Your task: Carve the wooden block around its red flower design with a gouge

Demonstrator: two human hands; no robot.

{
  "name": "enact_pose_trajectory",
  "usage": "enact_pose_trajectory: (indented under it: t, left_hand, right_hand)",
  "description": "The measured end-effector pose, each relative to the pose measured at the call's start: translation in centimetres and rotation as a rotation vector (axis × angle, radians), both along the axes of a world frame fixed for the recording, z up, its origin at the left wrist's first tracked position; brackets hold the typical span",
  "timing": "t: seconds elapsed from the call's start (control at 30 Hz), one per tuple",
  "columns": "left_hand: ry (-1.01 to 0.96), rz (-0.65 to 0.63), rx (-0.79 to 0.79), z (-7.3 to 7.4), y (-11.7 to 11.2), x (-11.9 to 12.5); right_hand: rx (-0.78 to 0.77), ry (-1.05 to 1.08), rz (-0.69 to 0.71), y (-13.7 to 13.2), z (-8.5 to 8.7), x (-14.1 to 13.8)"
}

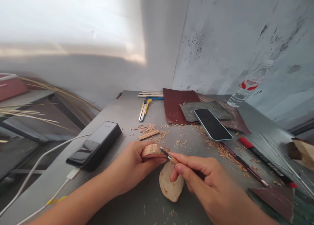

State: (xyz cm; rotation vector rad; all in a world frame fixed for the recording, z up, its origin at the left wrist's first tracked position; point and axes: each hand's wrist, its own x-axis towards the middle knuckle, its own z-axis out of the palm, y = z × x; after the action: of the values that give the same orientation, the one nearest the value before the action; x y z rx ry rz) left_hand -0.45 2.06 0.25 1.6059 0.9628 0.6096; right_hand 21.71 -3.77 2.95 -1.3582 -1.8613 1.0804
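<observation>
My left hand (133,167) is closed around a small carved wood block (154,150), its cut face turned up. In my right hand (201,176) is a carving knife (169,155) with a wooden handle, pinched between thumb and fingers. Its metal tip lies at the block's right side; whether it touches the wood I cannot tell. Beneath both hands a flat oval wood slice (171,185) rests on the grey table (132,205), partly covered by my right fingers. Wood shavings (148,130) and a short wood strip (148,135) lie just beyond the block.
A black power bank (94,146) with a white cable stands at left. Behind lie a yellow utility knife (144,110), sandpaper sheets (179,104) and a phone (213,124). On the right are a red-and-black marker (267,161), a thin brush (245,164) and a water bottle (250,84).
</observation>
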Motion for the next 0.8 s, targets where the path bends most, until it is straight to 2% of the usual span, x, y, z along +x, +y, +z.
enact_pose_trajectory:
  t: [0.2, 0.3, 0.43, 0.63, 0.8]
  left_hand:
    - [0.012, -0.047, 0.024, 0.3, 0.2, -0.2]
    - [-0.023, 0.007, 0.027, 0.3, 0.1, -0.1]
    - [-0.134, 0.088, -0.102, 0.1, -0.2, -0.2]
    - [-0.326, 0.244, -0.209, 0.8, -0.3, -0.5]
    - [-0.446, 0.246, -0.389, 0.4, -0.3, -0.4]
  right_hand:
    - [-0.020, 0.068, -0.021, 0.3, 1.0, 0.4]
    - [-0.007, 0.065, -0.078, 0.7, 1.6, 0.5]
    - [-0.055, 0.056, -0.125, 0.7, 1.4, 0.6]
    - [-0.062, 0.048, -0.086, 0.4, 0.6, 0.7]
    - [-0.014, -0.005, -0.021, 0.2, 0.4, 0.5]
